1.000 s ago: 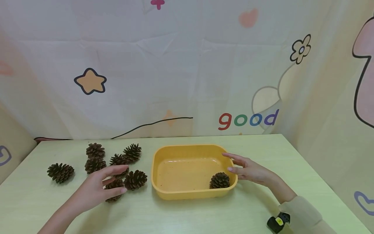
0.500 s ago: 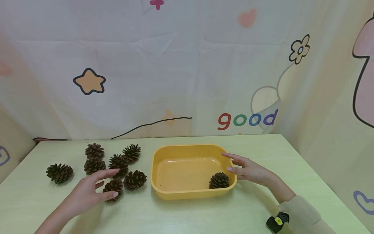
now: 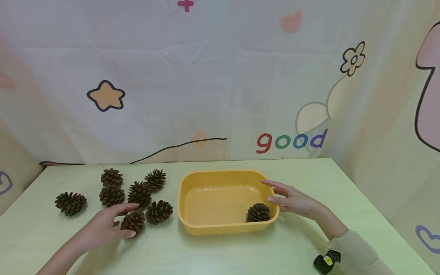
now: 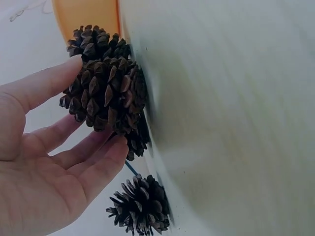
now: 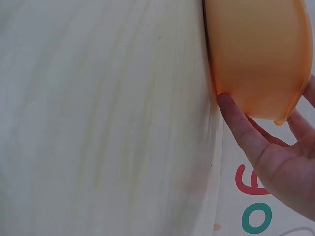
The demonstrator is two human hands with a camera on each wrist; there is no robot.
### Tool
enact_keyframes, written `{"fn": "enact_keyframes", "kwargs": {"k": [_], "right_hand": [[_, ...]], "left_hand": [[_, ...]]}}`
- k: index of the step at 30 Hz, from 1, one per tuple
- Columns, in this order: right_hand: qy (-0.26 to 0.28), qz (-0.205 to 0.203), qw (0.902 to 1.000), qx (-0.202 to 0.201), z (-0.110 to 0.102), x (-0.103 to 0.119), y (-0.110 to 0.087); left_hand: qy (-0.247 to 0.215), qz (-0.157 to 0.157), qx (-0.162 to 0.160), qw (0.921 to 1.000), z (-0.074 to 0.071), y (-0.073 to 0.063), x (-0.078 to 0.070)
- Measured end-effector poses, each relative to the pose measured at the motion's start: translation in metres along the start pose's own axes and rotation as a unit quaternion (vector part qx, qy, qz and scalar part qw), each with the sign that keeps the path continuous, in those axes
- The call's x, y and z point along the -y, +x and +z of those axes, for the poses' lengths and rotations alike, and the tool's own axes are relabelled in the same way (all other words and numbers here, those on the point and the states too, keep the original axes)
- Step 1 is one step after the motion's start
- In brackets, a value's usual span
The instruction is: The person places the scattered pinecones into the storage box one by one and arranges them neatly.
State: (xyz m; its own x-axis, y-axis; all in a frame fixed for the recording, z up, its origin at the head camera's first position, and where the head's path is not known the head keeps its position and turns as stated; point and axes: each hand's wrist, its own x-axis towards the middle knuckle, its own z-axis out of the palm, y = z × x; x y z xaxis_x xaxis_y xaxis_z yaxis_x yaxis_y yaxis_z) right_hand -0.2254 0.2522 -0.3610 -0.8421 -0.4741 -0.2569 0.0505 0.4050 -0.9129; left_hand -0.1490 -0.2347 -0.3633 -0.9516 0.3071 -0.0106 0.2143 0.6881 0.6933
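My left hand (image 3: 103, 229) is at a brown pine cone (image 3: 133, 222) on the table, its thumb on the near side and its index finger on the far side. In the left wrist view, the thumb and spread fingers lie around that pine cone (image 4: 106, 93), with the fingertips right at its scales. My right hand (image 3: 297, 202) holds the right end of a yellow plastic basin (image 3: 220, 228). Its thumb is over the rim, and other fingers lie against the outer wall (image 5: 261, 64). One pine cone (image 3: 258, 212) sits in the basin's near right corner.
Beside my left hand lies another pine cone (image 3: 159, 212). Several more stand behind it, including a spiky one (image 3: 156, 180), and one lies apart at far left (image 3: 70, 203). A printed cloth (image 3: 220, 95) hangs behind the pale table (image 3: 220, 256).
My left hand has moved back to the left and lowered, with its thumb and fingers now around the nearest pine cone. The right hand and basin have stayed in place.
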Motion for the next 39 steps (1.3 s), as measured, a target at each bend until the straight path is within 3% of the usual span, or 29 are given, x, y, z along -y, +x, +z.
{"fn": "enact_keyframes", "kwargs": {"k": [9, 16, 39], "right_hand": [[0.000, -0.008, 0.9999, 0.007, -0.0002, -0.0003, -0.0006], [-0.001, -0.006, 1.0000, 0.005, 0.0002, 0.0001, -0.0005], [0.002, -0.003, 1.0000, 0.006, 0.0006, 0.0024, -0.0017]], "left_hand": [[0.022, -0.004, 0.016, 0.9996, 0.0014, 0.0037, -0.0005], [0.043, 0.012, 0.018, 0.9988, 0.0018, 0.0048, 0.0016], [0.035, -0.001, 0.000, 0.9994, 0.0001, -0.0037, -0.0024]]}}
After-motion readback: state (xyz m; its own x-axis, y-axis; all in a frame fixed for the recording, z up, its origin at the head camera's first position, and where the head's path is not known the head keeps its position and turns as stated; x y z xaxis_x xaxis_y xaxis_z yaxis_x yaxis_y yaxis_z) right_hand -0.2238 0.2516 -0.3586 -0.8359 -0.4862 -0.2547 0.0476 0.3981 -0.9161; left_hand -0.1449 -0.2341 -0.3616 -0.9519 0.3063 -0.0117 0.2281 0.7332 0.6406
